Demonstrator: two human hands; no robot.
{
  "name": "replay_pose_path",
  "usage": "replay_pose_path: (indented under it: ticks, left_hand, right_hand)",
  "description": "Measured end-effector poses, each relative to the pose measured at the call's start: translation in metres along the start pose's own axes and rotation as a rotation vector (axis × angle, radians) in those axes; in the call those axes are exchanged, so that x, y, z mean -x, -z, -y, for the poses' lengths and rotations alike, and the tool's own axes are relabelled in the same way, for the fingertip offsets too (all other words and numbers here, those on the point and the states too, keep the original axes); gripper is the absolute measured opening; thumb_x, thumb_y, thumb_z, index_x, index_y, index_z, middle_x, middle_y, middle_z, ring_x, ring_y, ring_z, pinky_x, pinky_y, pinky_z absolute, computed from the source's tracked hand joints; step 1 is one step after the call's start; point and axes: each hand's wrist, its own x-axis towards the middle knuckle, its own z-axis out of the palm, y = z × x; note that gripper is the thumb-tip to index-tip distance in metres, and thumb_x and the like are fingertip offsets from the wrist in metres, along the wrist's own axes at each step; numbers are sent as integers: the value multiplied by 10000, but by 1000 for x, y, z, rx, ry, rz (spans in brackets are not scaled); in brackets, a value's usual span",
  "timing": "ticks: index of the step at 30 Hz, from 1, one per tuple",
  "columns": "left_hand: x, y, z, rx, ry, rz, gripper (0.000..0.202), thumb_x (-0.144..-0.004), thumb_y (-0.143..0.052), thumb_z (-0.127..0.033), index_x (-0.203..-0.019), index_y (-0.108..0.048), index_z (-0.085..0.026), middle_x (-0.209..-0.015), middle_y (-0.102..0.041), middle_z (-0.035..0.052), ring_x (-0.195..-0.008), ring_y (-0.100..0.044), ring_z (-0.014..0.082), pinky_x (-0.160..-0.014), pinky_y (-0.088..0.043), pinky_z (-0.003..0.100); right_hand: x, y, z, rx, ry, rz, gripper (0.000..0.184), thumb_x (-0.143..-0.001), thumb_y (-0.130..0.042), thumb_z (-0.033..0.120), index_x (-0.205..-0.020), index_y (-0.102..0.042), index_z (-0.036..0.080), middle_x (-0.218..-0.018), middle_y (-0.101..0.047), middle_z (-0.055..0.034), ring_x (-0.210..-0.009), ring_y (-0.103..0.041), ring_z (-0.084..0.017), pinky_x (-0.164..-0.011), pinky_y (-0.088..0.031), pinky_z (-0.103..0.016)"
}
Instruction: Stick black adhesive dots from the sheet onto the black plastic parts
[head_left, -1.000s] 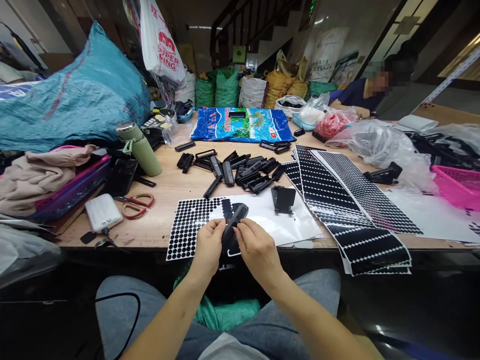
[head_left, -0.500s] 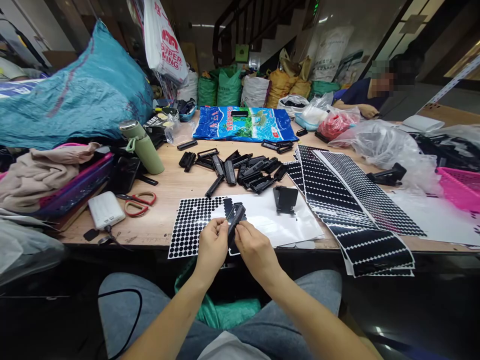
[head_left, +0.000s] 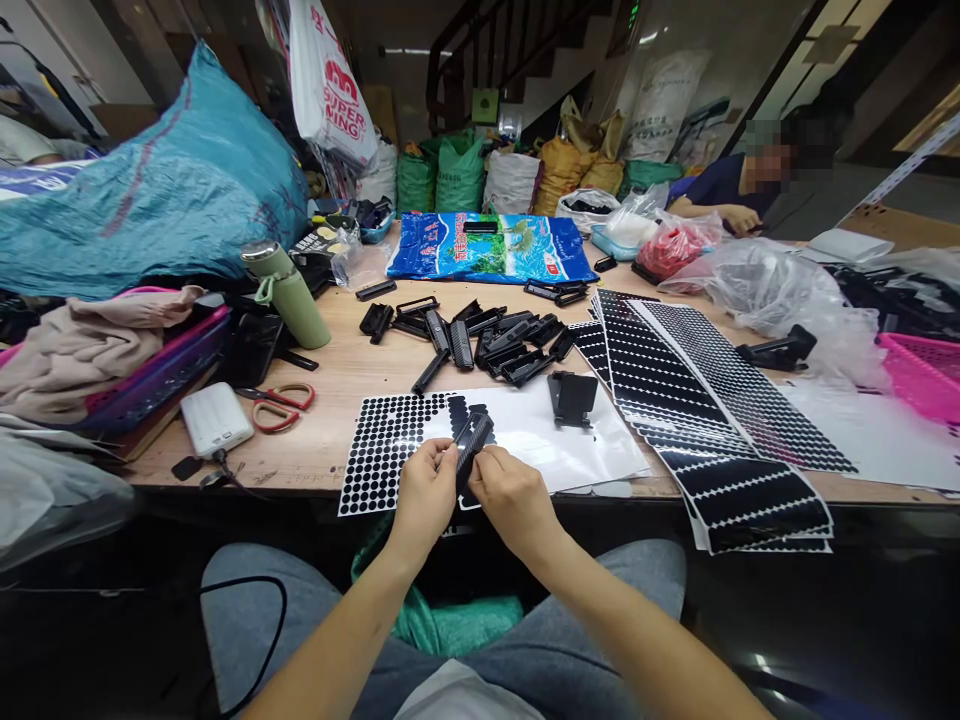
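Observation:
Both my hands grip one long black plastic part (head_left: 471, 440) over the table's near edge. My left hand (head_left: 424, 495) pinches its left side and my right hand (head_left: 511, 497) pinches its right side, fingers closed. Under the part lies a white sheet of black round stickers (head_left: 382, 445), partly peeled. A pile of similar black plastic parts (head_left: 487, 338) lies further back, and a single black part (head_left: 571, 396) rests on the white sheet.
Stacked sticker sheets (head_left: 697, 420) fan out on the right. Left are a green bottle (head_left: 285, 295), red scissors (head_left: 274, 405), a white power bank (head_left: 216, 420) and a pink basket (head_left: 142, 375). Another person (head_left: 739, 185) sits at the far right. Bags crowd the back.
The black part has turned more edge-on between my fingers and my hands have drawn slightly closer together. Everything on the table stays as it was.

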Motion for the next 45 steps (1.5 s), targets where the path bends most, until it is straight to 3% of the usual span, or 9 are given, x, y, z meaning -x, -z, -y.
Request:
replay_pose_path:
  ticks: [4, 9, 12, 16, 19, 26, 31, 38, 45]
  left_hand:
    - [-6, 2, 2, 86, 89, 37, 205, -708, -573, -333, -770, -610, -141, -557, -537, -18, -455, -447, 91, -443, -330, 200]
    - [-8, 9, -4, 236, 219, 94, 206, -697, -589, -289, -844, -604, -145, -528, -529, -37, -452, -476, 91, -475, -379, 204]
    - [-4, 10, -9, 151, 100, 197, 244, -711, -580, -246, -941, -628, -179, -550, -557, -33, -531, -536, 115, -567, -431, 225]
    - [-1, 7, -12, 102, -58, 325, 205, -726, -562, -218, -887, -684, -187, -884, -669, 50, -881, -590, 190, -860, -407, 303]
    - [-1, 7, -12, 92, -88, 336, 221, -736, -548, -212, -907, -687, -193, -929, -673, 55, -916, -581, 205, -897, -386, 330]
    - [0, 15, -18, 52, -78, 380, 197, -721, -552, -192, -847, -703, -199, -879, -679, 50, -840, -596, 203, -830, -411, 298]
    - [3, 15, -19, -20, -106, 443, 200, -741, -523, -187, -828, -702, -207, -860, -678, 48, -838, -595, 204, -804, -408, 293]
    - [-4, 14, -19, 350, 366, 311, 349, -658, -635, -242, -988, -582, -143, -621, -624, 7, -534, -566, 117, -507, -407, 206]
    - [-7, 14, -23, 470, 444, 274, 367, -633, -637, -170, -988, -554, -134, -622, -646, 13, -510, -578, 105, -489, -429, 189]
  right_hand:
    - [-1, 5, -8, -24, 64, -94, 250, -819, -381, 86, -621, -503, 175, -624, -580, -32, -573, -553, -115, -529, -424, -217]
    - [-8, 20, -19, -58, 106, -181, 169, -827, -410, 102, -821, -573, 148, -797, -646, -62, -705, -593, -125, -627, -439, -222]
    - [-13, 25, -24, 34, 167, -127, 193, -850, -401, 137, -886, -589, 154, -659, -619, -30, -587, -552, -116, -545, -384, -240]
    - [-18, 25, -23, 123, 282, -65, 205, -855, -402, 150, -841, -606, 144, -551, -556, -16, -523, -497, -124, -487, -311, -270]
    - [-19, 26, -20, 57, 316, 3, 213, -855, -392, 138, -841, -605, 144, -574, -556, -22, -556, -501, -135, -506, -320, -276]
    - [-33, 36, -33, -610, -156, 253, 99, -823, -499, 255, -870, -563, 196, -817, -603, -18, -772, -540, -133, -661, -424, -257]
    - [-43, 41, -40, -747, -181, 528, 84, -807, -501, 230, -749, -546, 189, -762, -574, 11, -725, -524, -113, -634, -415, -236]
    - [-28, 42, -26, -750, -283, 324, 100, -823, -447, 196, -731, -485, 192, -847, -543, -19, -803, -516, -130, -694, -430, -266]
    - [-19, 35, -11, -751, -367, 307, 125, -804, -443, 147, -689, -467, 190, -927, -517, -49, -908, -509, -156, -772, -433, -316]
